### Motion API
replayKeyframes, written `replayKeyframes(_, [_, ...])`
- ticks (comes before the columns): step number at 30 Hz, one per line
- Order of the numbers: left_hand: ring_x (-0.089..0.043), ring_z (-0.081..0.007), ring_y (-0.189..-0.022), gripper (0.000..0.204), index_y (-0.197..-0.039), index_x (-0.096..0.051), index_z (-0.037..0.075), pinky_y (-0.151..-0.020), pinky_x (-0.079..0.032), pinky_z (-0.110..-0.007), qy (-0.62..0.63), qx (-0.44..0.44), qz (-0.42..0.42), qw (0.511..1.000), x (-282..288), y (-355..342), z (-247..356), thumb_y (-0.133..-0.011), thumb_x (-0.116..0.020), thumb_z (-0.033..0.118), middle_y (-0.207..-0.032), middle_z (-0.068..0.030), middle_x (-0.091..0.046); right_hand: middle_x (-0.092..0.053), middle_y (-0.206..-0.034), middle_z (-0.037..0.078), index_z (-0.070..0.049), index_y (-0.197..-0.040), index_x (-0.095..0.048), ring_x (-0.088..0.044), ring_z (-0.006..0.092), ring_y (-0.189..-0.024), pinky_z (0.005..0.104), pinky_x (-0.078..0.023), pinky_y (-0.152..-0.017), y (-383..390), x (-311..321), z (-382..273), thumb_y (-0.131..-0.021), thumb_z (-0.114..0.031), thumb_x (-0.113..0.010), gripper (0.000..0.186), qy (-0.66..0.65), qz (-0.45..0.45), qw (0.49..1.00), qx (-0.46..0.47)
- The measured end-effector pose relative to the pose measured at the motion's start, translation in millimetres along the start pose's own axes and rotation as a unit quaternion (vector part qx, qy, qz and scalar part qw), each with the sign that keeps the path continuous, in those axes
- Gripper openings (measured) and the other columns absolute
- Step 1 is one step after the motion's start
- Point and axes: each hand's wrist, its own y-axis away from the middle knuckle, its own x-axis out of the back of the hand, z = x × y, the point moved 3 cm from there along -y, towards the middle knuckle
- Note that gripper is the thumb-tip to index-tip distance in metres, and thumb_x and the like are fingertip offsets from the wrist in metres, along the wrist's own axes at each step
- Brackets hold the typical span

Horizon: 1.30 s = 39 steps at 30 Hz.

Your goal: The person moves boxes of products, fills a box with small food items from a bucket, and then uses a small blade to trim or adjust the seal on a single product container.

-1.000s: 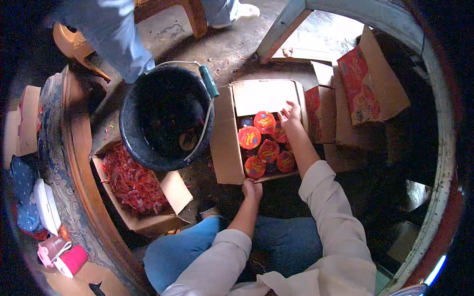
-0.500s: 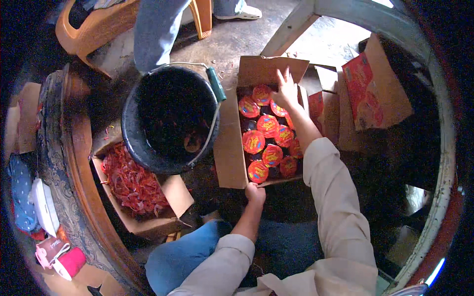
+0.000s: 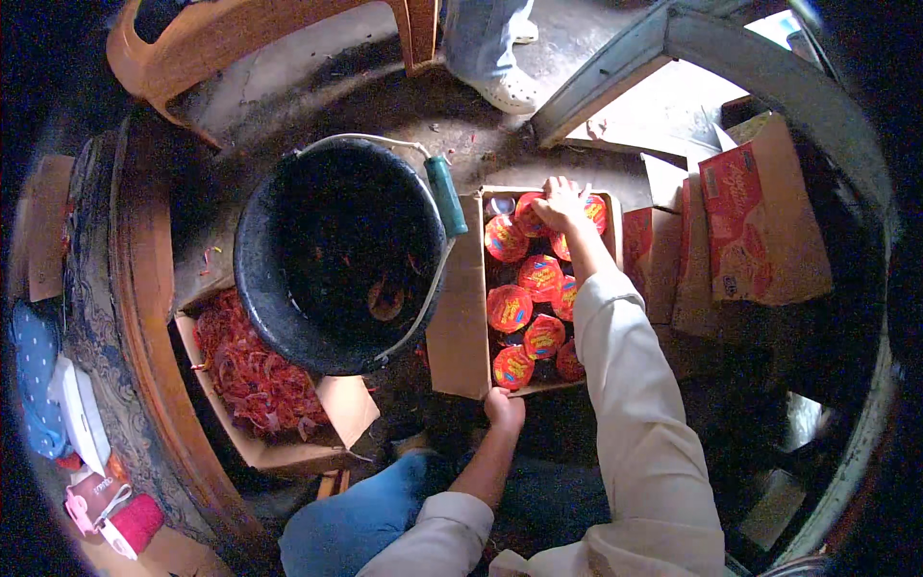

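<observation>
An open cardboard box (image 3: 456,298) holds several round cups with shiny red lids (image 3: 509,310) and dark contents. My left hand (image 3: 504,410) is closed on the box's near edge, thumb and fingers at the rim. My right hand (image 3: 565,204) is at the box's far end, fingers curled over the cups and rim; exactly what they grip is hidden. Left of this box stands a black bucket (image 3: 255,279) with a wire handle and green grip.
A box of red plastic scraps (image 3: 250,375) lies left of the bucket. Flattened cartons (image 3: 764,221) lean at right below a wooden frame (image 3: 606,77). An orange plastic chair (image 3: 163,58) and another person's foot (image 3: 505,88) are at the back. A patterned upholstered edge (image 3: 135,433) runs left.
My right hand has gone from raised, spread fingers to curled at the far end. The far flap that stood up is now out of sight. The other person's legs have shifted rightward.
</observation>
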Motion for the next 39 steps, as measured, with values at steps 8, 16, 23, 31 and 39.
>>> replayKeyframes(8, [-0.045, -0.0209, -0.071, 0.008, -0.06, -0.036, 0.007, -0.072, -0.039, -0.034, -0.107, -0.073, 0.045, 0.991, -23, 21, -1, -0.057, -0.043, 0.008, -0.072, -0.0088, -0.042, -0.028, -0.13, 0.015, -0.009, -0.121, -0.036, -0.018, 0.03, -0.125, 0.0525, -0.011, -0.099, 36, 8, 11, -0.073, -0.035, -0.048, 0.056, 0.014, 0.061, 0.996, 0.06])
replayKeyframes(16, [-0.05, -0.0314, -0.077, 0.022, -0.083, -0.044, 0.002, -0.079, -0.04, -0.049, -0.124, 0.03, 0.072, 0.989, -59, 51, 9, -0.062, -0.039, 0.006, -0.086, -0.0137, -0.044, -0.024, -0.13, 0.021, -0.009, -0.116, -0.044, -0.021, 0.0347, -0.123, 0.046, -0.018, -0.1, 243, 48, 23, -0.066, -0.022, -0.062, 0.054, -0.09, 0.1, 0.953, 0.271])
replayKeyframes(23, [-0.049, -0.0203, -0.065, 0.011, -0.075, -0.044, 0.01, -0.059, -0.045, -0.033, -0.187, -0.011, -0.123, 0.975, -141, 133, 39, -0.07, -0.044, 0.02, -0.074, -0.0068, -0.046, -0.037, -0.122, 0.017, -0.007, -0.116, -0.044, -0.037, 0.0284, -0.112, 0.0367, -0.032, -0.093, 394, 1, 137, -0.073, -0.025, -0.063, 0.051, -0.361, 0.033, 0.932, -0.031])
replayKeyframes(31, [-0.045, -0.0114, -0.069, 0.013, -0.087, -0.049, 0.009, -0.061, -0.039, -0.026, -0.131, -0.321, -0.331, 0.878, -206, 412, 93, -0.076, -0.046, 0.014, -0.075, 0.0006, -0.046, -0.057, -0.092, 0.009, -0.005, -0.114, -0.045, -0.055, 0.0188, -0.084, 0.0301, -0.043, -0.075, 523, 84, 154, -0.078, -0.016, -0.058, 0.04, -0.44, 0.328, 0.826, -0.13])
replayKeyframes(39, [-0.036, -0.0101, -0.065, 0.014, -0.082, -0.045, 0.014, -0.06, -0.029, -0.028, -0.147, -0.128, -0.832, 0.519, -148, 688, 102, -0.075, -0.056, 0.021, -0.07, 0.003, -0.037, -0.059, -0.081, 0.011, -0.004, -0.102, -0.052, -0.057, 0.0252, -0.077, 0.0343, -0.044, -0.071, 608, 191, 75, -0.074, -0.01, -0.058, 0.028, -0.332, 0.506, 0.796, 0.016])
